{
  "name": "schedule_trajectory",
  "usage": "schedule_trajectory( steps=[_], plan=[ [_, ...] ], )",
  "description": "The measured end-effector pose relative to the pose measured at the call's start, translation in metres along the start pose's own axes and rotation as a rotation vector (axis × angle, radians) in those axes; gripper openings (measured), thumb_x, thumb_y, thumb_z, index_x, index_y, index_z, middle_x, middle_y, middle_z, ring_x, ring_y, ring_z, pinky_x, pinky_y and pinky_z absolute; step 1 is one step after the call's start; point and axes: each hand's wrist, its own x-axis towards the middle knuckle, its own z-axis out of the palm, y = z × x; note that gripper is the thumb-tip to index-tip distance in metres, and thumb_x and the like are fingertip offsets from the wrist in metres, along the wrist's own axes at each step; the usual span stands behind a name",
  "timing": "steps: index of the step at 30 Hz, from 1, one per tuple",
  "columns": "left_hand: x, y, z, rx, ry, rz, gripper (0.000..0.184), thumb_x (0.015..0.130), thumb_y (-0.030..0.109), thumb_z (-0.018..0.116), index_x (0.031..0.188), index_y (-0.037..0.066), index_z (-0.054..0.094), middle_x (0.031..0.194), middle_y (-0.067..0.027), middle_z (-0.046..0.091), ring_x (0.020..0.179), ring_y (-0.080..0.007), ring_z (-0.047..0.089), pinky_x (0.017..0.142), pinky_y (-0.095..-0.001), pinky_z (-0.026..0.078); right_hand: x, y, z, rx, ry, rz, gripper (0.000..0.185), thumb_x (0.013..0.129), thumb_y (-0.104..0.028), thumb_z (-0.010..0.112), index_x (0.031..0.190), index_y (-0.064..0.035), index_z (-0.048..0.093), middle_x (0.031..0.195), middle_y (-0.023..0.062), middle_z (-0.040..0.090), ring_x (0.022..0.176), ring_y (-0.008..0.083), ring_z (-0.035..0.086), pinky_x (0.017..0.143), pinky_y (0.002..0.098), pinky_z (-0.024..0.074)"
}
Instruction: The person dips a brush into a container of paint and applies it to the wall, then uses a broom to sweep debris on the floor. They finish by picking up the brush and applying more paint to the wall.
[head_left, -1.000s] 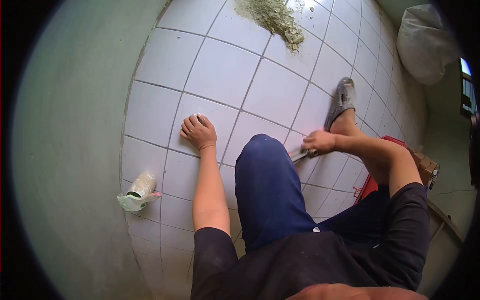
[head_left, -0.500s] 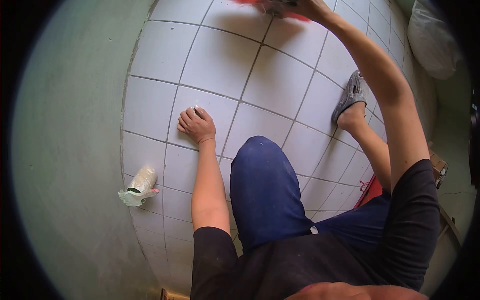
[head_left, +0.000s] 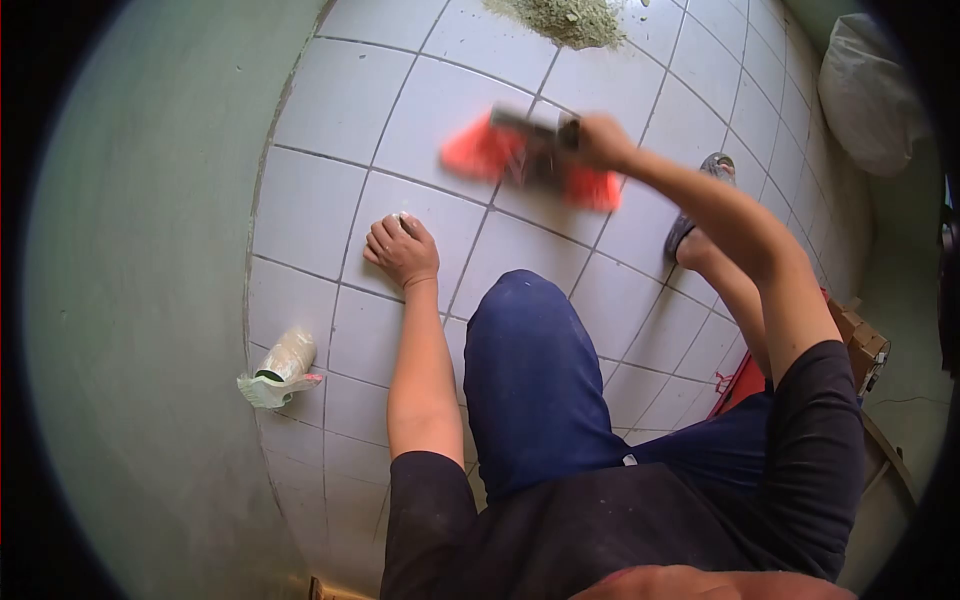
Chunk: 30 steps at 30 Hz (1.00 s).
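My right hand (head_left: pixel 600 143) grips a broom (head_left: pixel 540 160) by its dark grey part, with red bristles showing at both sides. Motion smears the broom and the fingers, and the bristles are low over the white floor tiles. Beyond it, at the top of the view, lies a heap of grey-green debris (head_left: pixel 575 20) with loose bits beside it. My left hand (head_left: pixel 402 250) rests on the tiles with its fingers curled in. A small whitish and dark spot shows by the thumb, and what the fingers enclose, if anything, is hidden.
A green wall (head_left: pixel 150 280) runs along the left. Near it lies a dusty wrapped cylinder (head_left: pixel 288 358) with torn plastic at one end. My shoe (head_left: pixel 685 230) stands on the right. Farther right are a white sack (head_left: pixel 868 95) and a brown box (head_left: pixel 862 340).
My right hand has brought the broom from the top edge down toward my body. The debris heap has come into view as my head shifted slightly. My left hand stays in place.
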Motion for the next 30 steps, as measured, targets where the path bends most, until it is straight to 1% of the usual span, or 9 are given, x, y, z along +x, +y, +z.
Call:
schedule_trajectory(
  steps=[5, 7, 9, 17, 20, 22, 26, 28, 30],
  plan=[
    [0.003, 0.002, -0.001, 0.007, 0.017, 0.01, 0.023, 0.098, 0.031, 0.056, 0.097, 0.009, 0.062, 0.102, -0.0093, 0.058, 0.101, -0.0306, 0.054, 0.091, -0.0458, 0.036, 0.112, 0.024, -0.106, -0.031, 0.711, 0.077, 0.037, 0.089, -0.045, 0.071, 0.087, -0.0083, 0.074, 0.078, 0.0161, 0.073, 0.071, 0.0352, 0.072, 0.067, 0.0467, 0.0573],
    [-0.001, 0.0, -0.001, 0.006, 0.009, 0.01, 0.024, 0.099, 0.031, 0.056, 0.097, 0.009, 0.062, 0.102, -0.0095, 0.058, 0.101, -0.0306, 0.054, 0.091, -0.0457, 0.037, 0.09, -0.085, -0.16, 0.391, 0.423, 0.289, 0.038, 0.09, -0.044, 0.073, 0.099, -0.0068, 0.073, 0.092, 0.0172, 0.075, 0.085, 0.0372, 0.072, 0.075, 0.0486, 0.0569],
    [0.001, 0.001, -0.002, -0.003, 0.005, 0.002, 0.025, 0.099, 0.032, 0.055, 0.097, 0.009, 0.062, 0.101, -0.0102, 0.058, 0.1, -0.0313, 0.054, 0.091, -0.0456, 0.037, 0.124, -0.061, -0.118, 0.5, 0.359, -0.189, 0.042, 0.086, -0.05, 0.074, 0.097, -0.0096, 0.077, 0.08, 0.0143, 0.075, 0.07, 0.0309, 0.072, 0.069, 0.0435, 0.058],
    [0.001, 0.0, -0.003, -0.006, 0.009, -0.008, 0.023, 0.099, 0.031, 0.057, 0.097, 0.008, 0.062, 0.1, -0.0104, 0.058, 0.099, -0.0318, 0.054, 0.091, -0.0461, 0.037, 0.136, -0.109, -0.018, 0.035, -0.017, -0.012, 0.045, 0.081, -0.049, 0.076, 0.104, -0.0107, 0.078, 0.096, 0.0173, 0.077, 0.09, 0.037, 0.073, 0.083, 0.0473, 0.0578],
    [0.002, 0.001, -0.005, -0.018, 0.008, 0.009, 0.02, 0.098, 0.029, 0.057, 0.097, 0.009, 0.059, 0.101, -0.0092, 0.058, 0.098, -0.0305, 0.054, 0.092, -0.0457, 0.037, 0.19, -0.034, -0.042, -0.021, 0.579, 0.14, 0.048, 0.082, -0.055, 0.072, 0.094, -0.009, 0.079, 0.088, 0.0195, 0.075, 0.083, 0.0359, 0.074, 0.075, 0.0479, 0.0581],
    [0.004, -0.001, -0.003, -0.015, 0.018, 0.009, 0.02, 0.098, 0.03, 0.056, 0.096, 0.01, 0.059, 0.1, -0.0091, 0.057, 0.097, -0.0304, 0.054, 0.091, -0.0456, 0.037, 0.183, -0.076, -0.108, 0.062, 0.802, 0.304, 0.05, 0.094, -0.056, 0.065, 0.094, -0.0071, 0.077, 0.087, 0.0212, 0.076, 0.082, 0.0397, 0.074, 0.076, 0.0508, 0.0573],
    [0.002, 0.001, -0.003, -0.049, 0.041, 0.009, 0.02, 0.099, 0.03, 0.056, 0.095, 0.01, 0.059, 0.099, -0.0091, 0.057, 0.096, -0.0303, 0.054, 0.091, -0.0455, 0.037, 0.118, -0.143, -0.142, 0.358, 0.386, 0.152, 0.047, 0.096, -0.052, 0.064, 0.094, -0.0068, 0.078, 0.097, 0.0225, 0.077, 0.092, 0.0377, 0.075, 0.082, 0.05, 0.0567],
    [0.002, 0.0, -0.002, -0.045, 0.033, 0.001, 0.021, 0.098, 0.03, 0.057, 0.096, 0.01, 0.059, 0.098, -0.0096, 0.057, 0.096, -0.0306, 0.054, 0.091, -0.046, 0.038, 0.127, -0.111, -0.068, 0.067, 0.196, 0.046, 0.046, 0.083, -0.049, 0.075, 0.086, -0.0035, 0.074, 0.078, 0.0224, 0.07, 0.07, 0.0369, 0.071, 0.067, 0.0453, 0.0558],
    [0.002, -0.001, -0.001, -0.046, 0.026, 0.007, 0.021, 0.098, 0.031, 0.057, 0.095, 0.01, 0.059, 0.098, -0.0097, 0.057, 0.096, -0.0306, 0.054, 0.091, -0.0462, 0.038, 0.075, -0.112, -0.013, 0.272, 0.1, -0.185, 0.049, 0.082, -0.052, 0.076, 0.081, -0.0031, 0.071, 0.069, 0.0221, 0.067, 0.061, 0.0396, 0.067, 0.061, 0.0482, 0.0542]
  ],
)
